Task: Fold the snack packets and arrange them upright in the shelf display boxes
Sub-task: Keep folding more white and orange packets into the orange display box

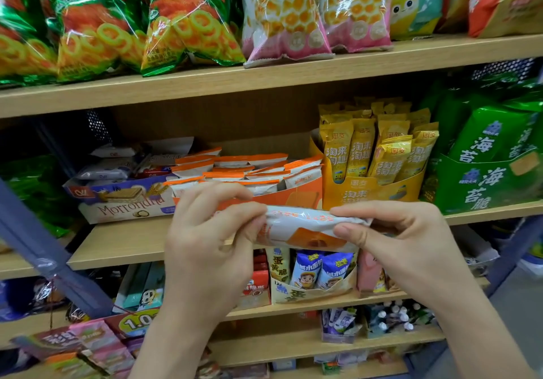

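A white and orange snack packet (305, 227) lies sideways between my hands, in front of the middle shelf. My left hand (211, 231) pinches its left end between thumb and fingers. My right hand (393, 237) pinches its right end, and the top edge is folded over. Just behind stands the orange display box (302, 193), with several matching white and orange packets (241, 170) upright in it.
A Morrondina wafer box (126, 202) stands left of the orange box. To the right are a yellow display box (373, 193) of stick packets and a green seaweed box (487, 184). Large snack bags (188, 23) fill the shelf above. A grey-blue shelf brace (44, 249) slants at left.
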Demonstrator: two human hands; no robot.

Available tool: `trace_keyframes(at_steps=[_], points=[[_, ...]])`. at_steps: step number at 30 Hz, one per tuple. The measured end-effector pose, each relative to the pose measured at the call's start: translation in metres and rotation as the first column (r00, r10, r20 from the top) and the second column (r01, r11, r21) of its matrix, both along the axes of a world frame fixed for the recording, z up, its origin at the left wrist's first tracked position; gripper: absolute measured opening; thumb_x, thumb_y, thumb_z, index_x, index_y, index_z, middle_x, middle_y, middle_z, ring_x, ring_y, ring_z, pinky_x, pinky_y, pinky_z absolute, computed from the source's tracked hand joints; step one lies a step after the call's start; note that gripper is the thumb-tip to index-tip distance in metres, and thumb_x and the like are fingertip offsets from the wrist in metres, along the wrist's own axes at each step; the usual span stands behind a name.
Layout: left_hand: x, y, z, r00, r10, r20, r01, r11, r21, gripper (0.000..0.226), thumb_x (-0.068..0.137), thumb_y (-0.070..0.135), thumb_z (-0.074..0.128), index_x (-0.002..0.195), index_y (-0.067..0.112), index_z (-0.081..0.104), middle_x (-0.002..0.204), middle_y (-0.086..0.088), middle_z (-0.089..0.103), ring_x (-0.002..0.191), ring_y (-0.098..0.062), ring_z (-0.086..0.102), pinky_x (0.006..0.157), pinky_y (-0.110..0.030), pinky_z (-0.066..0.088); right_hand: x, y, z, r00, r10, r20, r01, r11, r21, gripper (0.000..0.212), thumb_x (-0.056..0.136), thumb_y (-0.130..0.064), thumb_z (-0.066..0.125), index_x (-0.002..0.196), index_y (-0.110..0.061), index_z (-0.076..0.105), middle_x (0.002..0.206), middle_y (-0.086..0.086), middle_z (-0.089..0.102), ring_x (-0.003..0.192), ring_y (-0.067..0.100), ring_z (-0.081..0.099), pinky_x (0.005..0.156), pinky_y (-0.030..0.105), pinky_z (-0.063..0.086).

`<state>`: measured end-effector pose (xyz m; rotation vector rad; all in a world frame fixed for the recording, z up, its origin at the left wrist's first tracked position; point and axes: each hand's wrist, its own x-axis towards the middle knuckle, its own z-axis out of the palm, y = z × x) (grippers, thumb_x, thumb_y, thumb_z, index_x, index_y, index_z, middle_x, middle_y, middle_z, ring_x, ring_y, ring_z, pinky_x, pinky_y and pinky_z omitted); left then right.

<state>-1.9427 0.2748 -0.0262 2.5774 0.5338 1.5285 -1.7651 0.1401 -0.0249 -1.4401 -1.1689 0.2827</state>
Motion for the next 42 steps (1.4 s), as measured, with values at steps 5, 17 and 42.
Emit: trace_keyframes(at_steps=[5, 17, 42], points=[[0.008, -0.007, -0.008, 0.988, 0.011, -0.151, 0.010, 0.991, 0.135, 0.024, 0.090, 0.026, 0.059, 0.099, 0.011, 0.076, 0.095, -0.001, 0.069, 0.090, -0.016, 0.059, 0.069, -0.038, 0.052, -0.008, 0.003, 0.002, 1.000, -0.015, 0.009, 0.015, 0.999, 0.033, 0.016, 0.068, -0.030, 0.073, 0.083, -0.035, 0.076, 0.073, -0.023, 0.072, 0.062, -0.008, 0.062, 0.053, 0.005, 0.043], [0.006, -0.004, -0.012, 0.994, -0.071, 0.083, 0.078, 0.993, -0.085, 0.021, 0.089, 0.023, 0.059, 0.092, 0.012, 0.076, 0.090, 0.008, 0.066, 0.087, -0.006, 0.061, 0.069, -0.025, 0.053, -0.005, 0.006, 0.002, 0.922, 0.158, -0.354, -0.118, 0.984, 0.134, 0.023, 0.067, -0.018, 0.071, 0.088, -0.025, 0.078, 0.089, 0.000, 0.077, 0.084, 0.013, 0.074, 0.064, 0.018, 0.056], [0.021, -0.022, -0.009, 0.977, -0.180, 0.112, 0.199, 0.959, -0.200, 0.012, 0.089, 0.026, 0.063, 0.098, 0.026, 0.070, 0.090, 0.014, 0.063, 0.091, 0.001, 0.059, 0.072, -0.011, 0.047, -0.024, 0.014, -0.005, 0.957, 0.091, -0.276, -0.046, 0.985, 0.165, 0.019, 0.073, -0.035, 0.069, 0.092, -0.032, 0.070, 0.098, -0.005, 0.073, 0.091, 0.015, 0.071, 0.065, 0.026, 0.058]])
